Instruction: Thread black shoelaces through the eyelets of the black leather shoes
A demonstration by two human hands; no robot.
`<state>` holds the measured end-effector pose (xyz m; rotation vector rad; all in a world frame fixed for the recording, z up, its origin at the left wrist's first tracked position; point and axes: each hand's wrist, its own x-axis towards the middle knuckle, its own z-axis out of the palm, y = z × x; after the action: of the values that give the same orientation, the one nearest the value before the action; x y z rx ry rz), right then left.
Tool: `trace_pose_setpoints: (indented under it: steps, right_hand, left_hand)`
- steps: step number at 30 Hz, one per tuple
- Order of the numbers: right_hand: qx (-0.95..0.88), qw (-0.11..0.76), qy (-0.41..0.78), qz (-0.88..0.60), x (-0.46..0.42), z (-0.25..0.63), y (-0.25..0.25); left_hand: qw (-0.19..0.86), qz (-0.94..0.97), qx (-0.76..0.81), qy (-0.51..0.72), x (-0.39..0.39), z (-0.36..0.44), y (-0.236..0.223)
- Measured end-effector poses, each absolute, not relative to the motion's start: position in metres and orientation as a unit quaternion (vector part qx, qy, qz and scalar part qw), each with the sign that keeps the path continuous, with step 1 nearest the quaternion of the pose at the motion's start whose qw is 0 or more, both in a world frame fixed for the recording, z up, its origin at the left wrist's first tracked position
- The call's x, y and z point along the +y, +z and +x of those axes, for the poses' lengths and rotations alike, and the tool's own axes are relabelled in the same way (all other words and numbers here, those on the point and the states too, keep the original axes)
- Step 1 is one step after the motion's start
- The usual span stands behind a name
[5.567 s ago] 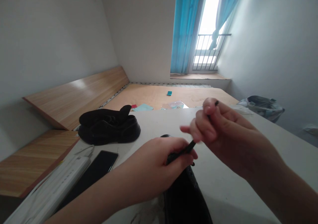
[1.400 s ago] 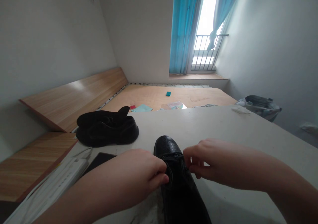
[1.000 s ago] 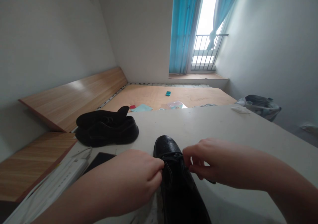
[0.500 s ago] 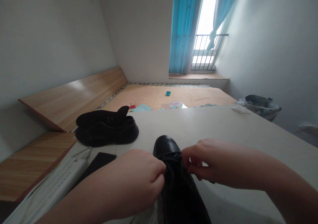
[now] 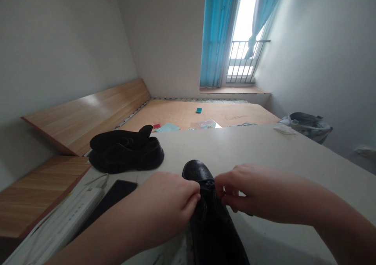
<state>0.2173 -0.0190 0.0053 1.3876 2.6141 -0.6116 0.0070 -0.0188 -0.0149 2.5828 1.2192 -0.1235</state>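
Note:
A black leather shoe (image 5: 198,171) stands on the white tabletop, toe pointing away from me, with its lacing flaps spread. My left hand (image 5: 176,198) is closed in a pinch over the left side of the lacing, near the lowest eyelets. Whatever sits between those fingertips is too dark and small to make out. On the other side, my right hand (image 5: 233,188) has its thumb and fingers bent together at the right flap's edge, touching the shoe. The heel end runs out of view at the bottom.
Another black shoe (image 5: 126,155) lies at the left with a loose black insole (image 5: 120,137) on top. Nearer me are a dark phone (image 5: 117,192) and a white power strip (image 5: 73,214) with cables. A white packet (image 5: 284,129) lies at the far right edge.
My left hand has moved slightly right and away from me, further over the shoe's lacing. My right hand and the shoe stay almost where they were.

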Motion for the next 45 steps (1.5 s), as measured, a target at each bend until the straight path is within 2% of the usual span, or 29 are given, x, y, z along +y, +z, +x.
trace_pose_setpoints:
  steps: [8, 15, 45]
  right_hand:
    - [0.863, 0.056, -0.209, 0.457, -0.017, 0.218, 0.003]
    - [0.858, 0.067, -0.211, 0.463, -0.019, 0.218, 0.005]
    - [0.862, 0.069, -0.202, 0.459, -0.017, 0.217, 0.004]
  left_hand:
    - [0.180, 0.887, 0.423, -0.051, -0.020, 0.000, -0.009]
    - [0.128, 0.890, 0.428, -0.092, -0.017, -0.014, -0.015]
    - [0.141, 0.890, 0.428, -0.069, -0.019, -0.005, -0.015]
